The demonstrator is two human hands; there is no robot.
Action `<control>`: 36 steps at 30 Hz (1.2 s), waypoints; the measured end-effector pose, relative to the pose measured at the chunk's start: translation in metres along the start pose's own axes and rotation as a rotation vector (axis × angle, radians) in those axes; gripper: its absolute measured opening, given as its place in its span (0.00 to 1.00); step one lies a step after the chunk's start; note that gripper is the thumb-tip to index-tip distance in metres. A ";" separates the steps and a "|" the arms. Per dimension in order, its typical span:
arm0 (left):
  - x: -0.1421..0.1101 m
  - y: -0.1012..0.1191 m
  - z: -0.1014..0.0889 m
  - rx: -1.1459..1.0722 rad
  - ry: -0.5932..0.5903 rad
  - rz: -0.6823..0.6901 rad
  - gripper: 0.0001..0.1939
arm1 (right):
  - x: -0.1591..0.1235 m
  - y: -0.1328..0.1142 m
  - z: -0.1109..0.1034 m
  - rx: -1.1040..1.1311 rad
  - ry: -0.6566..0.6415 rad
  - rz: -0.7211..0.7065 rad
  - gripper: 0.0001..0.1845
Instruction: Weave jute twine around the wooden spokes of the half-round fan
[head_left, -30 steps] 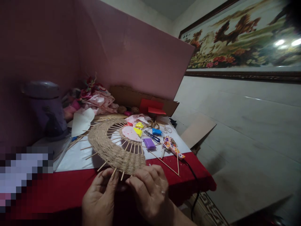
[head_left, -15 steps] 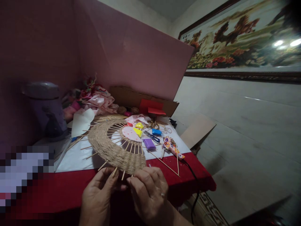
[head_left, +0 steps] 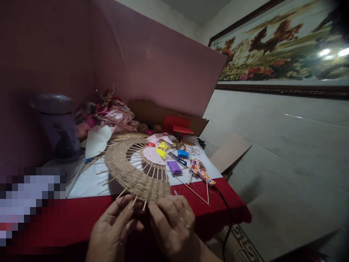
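Note:
A woven twine fan (head_left: 120, 169) with thin wooden sticks radiating through it tilts over the near edge of the table. Its inner end carries a pale, pink-dotted cloth patch (head_left: 153, 156). My left hand (head_left: 114, 222) pinches the lower rim of the fan around a protruding stick, thumb on top. At the fan's lower right corner, my right hand (head_left: 174, 222) has its fingers closed on the woven edge; its fingertips and any loose strand there are hidden.
Behind the fan lie a purple packet (head_left: 174, 167), a blue packet (head_left: 183, 154), thread snips (head_left: 177, 159) and a flower-patterned glue gun (head_left: 200, 171) with a black cord. Loose sticks (head_left: 192, 189) cross the red cloth (head_left: 223, 196). A purple lidded container (head_left: 61, 127) stands left.
The view has shifted slightly, moving the scene a little to the right. My left hand has moved slightly left and its lower fingers show more. Both hands stay on the fan.

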State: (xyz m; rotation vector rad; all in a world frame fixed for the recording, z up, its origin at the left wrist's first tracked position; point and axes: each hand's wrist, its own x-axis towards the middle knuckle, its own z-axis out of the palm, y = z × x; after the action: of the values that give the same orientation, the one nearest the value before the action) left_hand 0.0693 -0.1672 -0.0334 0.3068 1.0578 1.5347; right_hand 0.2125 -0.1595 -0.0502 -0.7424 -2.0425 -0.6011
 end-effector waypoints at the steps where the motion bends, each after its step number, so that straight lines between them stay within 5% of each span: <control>1: 0.000 0.000 -0.001 0.002 0.001 0.001 0.24 | 0.000 0.000 0.000 -0.001 -0.006 -0.001 0.14; 10: -0.003 -0.001 0.000 0.011 -0.016 0.040 0.20 | 0.014 -0.001 0.000 -0.028 -0.047 0.042 0.14; 23: 0.000 -0.002 0.004 -0.014 -0.011 0.049 0.24 | 0.031 -0.005 -0.010 0.069 -0.295 0.142 0.14; 36: 0.009 -0.013 -0.006 0.092 -0.095 0.076 0.21 | 0.031 -0.005 -0.011 0.168 -0.335 0.235 0.12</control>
State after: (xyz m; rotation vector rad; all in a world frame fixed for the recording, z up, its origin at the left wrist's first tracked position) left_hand 0.0708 -0.1632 -0.0495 0.4843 1.0537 1.5261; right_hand 0.2011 -0.1617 -0.0186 -1.0172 -2.2306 -0.1760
